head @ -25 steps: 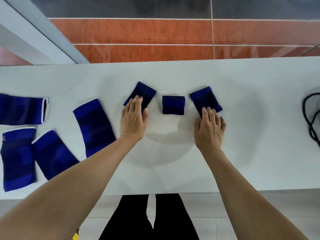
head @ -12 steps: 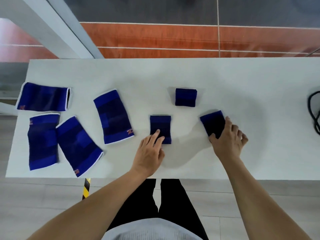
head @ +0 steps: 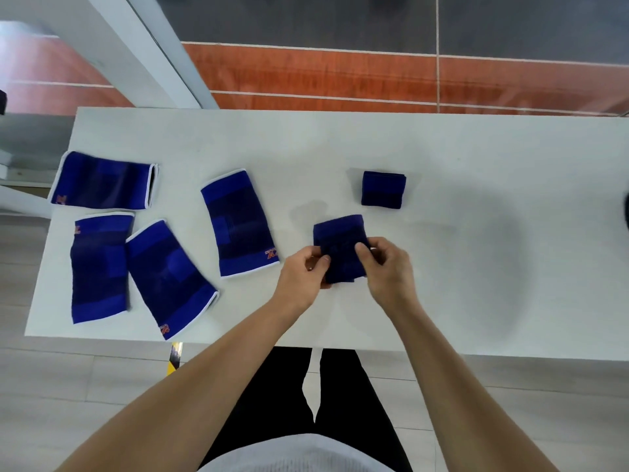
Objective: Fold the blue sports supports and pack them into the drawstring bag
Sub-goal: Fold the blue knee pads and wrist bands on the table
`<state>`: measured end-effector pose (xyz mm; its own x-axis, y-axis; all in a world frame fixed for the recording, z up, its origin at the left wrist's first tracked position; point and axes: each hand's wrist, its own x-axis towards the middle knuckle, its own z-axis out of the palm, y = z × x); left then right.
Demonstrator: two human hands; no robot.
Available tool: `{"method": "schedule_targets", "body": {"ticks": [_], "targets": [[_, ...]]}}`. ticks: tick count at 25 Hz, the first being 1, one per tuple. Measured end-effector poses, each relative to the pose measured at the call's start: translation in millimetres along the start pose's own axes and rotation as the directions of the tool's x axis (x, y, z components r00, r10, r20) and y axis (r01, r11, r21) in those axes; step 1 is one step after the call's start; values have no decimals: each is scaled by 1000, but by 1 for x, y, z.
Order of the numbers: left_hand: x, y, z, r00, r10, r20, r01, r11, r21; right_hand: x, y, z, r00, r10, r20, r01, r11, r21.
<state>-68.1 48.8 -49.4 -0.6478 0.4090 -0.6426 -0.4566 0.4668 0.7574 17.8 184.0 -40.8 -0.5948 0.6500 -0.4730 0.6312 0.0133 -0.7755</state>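
Both hands pinch the small dark-blue wrist support (head: 340,243) just above the surface (head: 476,267), left hand (head: 299,274) on its left edge, right hand (head: 384,264) on its right; its long axis runs away from the person. Orange logos on the larger supports (head: 238,223) are unreadable.

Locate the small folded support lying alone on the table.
The small folded support lies on the table, just beyond both hands, right of the nearest flat support.

The left hand (head: 301,275) and right hand (head: 386,267) are covering the near edges of the small blue pad (head: 340,248), hiding whether it is one piece or two. A dark object (head: 625,216), possibly a cord, is running off the frame's right edge.
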Motion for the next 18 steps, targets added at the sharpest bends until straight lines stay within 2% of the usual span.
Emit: {"method": "schedule_targets", "body": {"ticks": [2,6,9,14,16,18], "targets": [[1,-1,-11,996,60,-70,-53,995,88,-4,4,16,999,46,-14,-47,995,-87],[11,-9,-21,987,85,-136,-56,977,207,-2,13,28,996,42,-77,-58,974,-218],[19,-15,-23,981,134,-142,-86,950,301,0,16,30,995,6,-98,-34,957,-288],[20,-19,-23,967,204,-152,-139,923,358,5,21,34,991,-16,-130,-30,937,-349],[18,-22,-26,939,326,-109,-246,859,449,7,22,36,990,-8,-139,-42,936,-350],[17,-28,-30,865,501,35,-406,657,635,9,22,37,989,-7,-145,-46,934,-355]]}}
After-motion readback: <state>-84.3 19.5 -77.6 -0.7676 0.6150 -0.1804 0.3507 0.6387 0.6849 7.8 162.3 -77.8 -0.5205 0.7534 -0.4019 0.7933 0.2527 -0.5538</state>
